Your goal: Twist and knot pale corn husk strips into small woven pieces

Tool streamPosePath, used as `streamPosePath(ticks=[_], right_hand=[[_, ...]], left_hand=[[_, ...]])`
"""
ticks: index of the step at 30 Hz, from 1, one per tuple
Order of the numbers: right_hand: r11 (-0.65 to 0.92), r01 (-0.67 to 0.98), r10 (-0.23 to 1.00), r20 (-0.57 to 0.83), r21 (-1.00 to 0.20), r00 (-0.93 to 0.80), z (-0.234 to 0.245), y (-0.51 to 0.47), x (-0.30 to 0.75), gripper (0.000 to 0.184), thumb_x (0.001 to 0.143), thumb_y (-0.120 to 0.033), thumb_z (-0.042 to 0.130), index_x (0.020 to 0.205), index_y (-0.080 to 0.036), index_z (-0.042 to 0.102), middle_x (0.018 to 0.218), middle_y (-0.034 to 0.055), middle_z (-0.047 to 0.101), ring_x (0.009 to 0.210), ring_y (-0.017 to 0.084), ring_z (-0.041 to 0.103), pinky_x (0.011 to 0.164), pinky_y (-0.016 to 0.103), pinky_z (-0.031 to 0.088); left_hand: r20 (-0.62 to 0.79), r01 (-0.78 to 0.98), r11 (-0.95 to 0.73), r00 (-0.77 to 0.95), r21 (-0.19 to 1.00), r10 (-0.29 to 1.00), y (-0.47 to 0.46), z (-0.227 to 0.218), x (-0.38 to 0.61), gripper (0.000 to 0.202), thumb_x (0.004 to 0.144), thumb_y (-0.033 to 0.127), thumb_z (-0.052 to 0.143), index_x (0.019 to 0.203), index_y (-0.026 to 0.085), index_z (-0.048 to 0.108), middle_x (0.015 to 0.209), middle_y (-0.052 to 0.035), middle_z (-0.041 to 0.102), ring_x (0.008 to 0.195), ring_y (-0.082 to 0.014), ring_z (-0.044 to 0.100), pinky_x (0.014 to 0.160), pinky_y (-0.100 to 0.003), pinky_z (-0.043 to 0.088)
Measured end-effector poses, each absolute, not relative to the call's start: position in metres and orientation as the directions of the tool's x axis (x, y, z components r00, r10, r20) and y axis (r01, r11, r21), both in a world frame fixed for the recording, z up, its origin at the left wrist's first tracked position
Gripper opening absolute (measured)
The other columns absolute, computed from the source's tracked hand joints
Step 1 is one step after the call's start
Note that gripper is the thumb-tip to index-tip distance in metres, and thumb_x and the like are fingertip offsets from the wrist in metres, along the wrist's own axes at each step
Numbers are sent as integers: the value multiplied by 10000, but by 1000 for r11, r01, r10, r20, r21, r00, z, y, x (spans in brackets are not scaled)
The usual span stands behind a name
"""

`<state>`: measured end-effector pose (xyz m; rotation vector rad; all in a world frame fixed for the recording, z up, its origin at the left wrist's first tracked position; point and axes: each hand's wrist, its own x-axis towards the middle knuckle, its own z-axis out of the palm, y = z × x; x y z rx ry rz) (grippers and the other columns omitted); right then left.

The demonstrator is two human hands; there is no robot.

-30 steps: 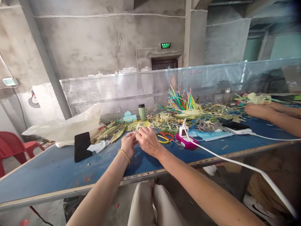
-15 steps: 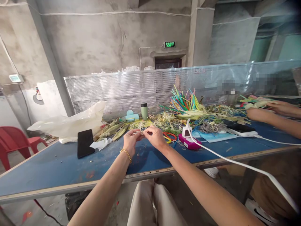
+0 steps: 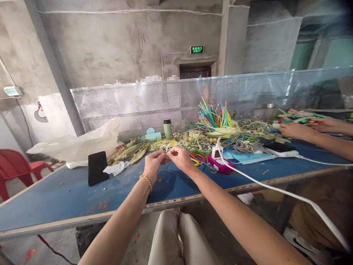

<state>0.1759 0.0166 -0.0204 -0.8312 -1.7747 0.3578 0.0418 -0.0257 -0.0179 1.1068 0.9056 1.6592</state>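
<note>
Care belongs at the centre of the frame, where the left hand and right hand meet, thumb and finger of each closed on a pale strip whose tip pokes up between them. What the strip is, and just how the fingers cross it, is too small to tell for sure.

A light, even pinch should serve best: something so thin probably creases or splits if squeezed hard. Let the left hand be the anchor and the right do the fine moves, so the two do not pull against each other. The wrists hang over the blue surface; dropping them onto it would likely steady the fingertips.

Mind the red and yellow loops just right of the right hand, and give the white cable at lower right a wide berth with the elbow. A dropped strip would be hard to pick out from the tangled plant strips behind the hands.
</note>
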Motion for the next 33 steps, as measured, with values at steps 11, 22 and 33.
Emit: streamPosePath(ticks=[11,22,33], right_hand=[[690,345,711,684,-636,-160,-23,19,177,81,731,-180,624,650,-187,634,634,16,680,603,157,598,596,254,426],[702,470,667,726,-535,-170,-20,19,180,180,808,-204,611,633,-182,645,656,12,649,645,147,561,630,254,386],[721,279,692,674,-634,-257,-19,17,179,145,807,-228,608,680,-176,655,651,11,692,595,142,600,600,242,440]], left_hand=[[315,-200,-346,-173,917,933,-24,-19,41,298,549,242,869,777,99,740,608,-59,706,570,-160,662,604,-265,492],[331,-204,-360,-164,910,929,-23,-19,40,245,551,242,836,730,112,733,614,-52,697,573,-179,672,608,-281,490],[345,-167,-366,-138,916,928,-27,-15,38,94,564,191,729,641,138,722,569,-20,652,534,-137,599,586,-261,455]])
